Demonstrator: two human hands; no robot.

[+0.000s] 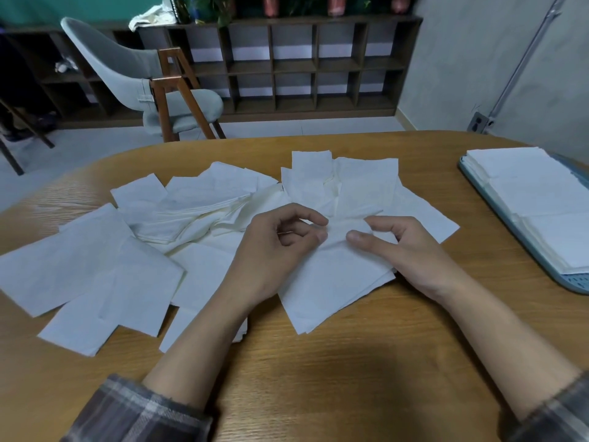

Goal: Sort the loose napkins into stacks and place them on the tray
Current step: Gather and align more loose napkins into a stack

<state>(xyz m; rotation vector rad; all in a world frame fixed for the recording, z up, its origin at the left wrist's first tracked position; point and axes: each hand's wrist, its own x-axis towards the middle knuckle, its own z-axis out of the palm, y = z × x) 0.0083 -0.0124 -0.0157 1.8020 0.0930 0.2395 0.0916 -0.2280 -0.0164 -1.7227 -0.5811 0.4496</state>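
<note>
Several loose white napkins [95,269] lie scattered over the left and middle of the wooden table [318,371]. A small stack of napkins [331,288] rests in front of me, and both hands are on its far edge. My left hand [274,250] pinches the top napkin's edge between thumb and fingers. My right hand [398,247] pinches the same edge from the right. At the right edge of the table a grey-blue tray [573,279] carries neat stacks of napkins [535,199].
A grey chair [134,81] with wooden legs stands beyond the table's far edge. A dark cubby shelf [302,62] lines the back wall. More napkins [344,183] lie overlapped behind my hands.
</note>
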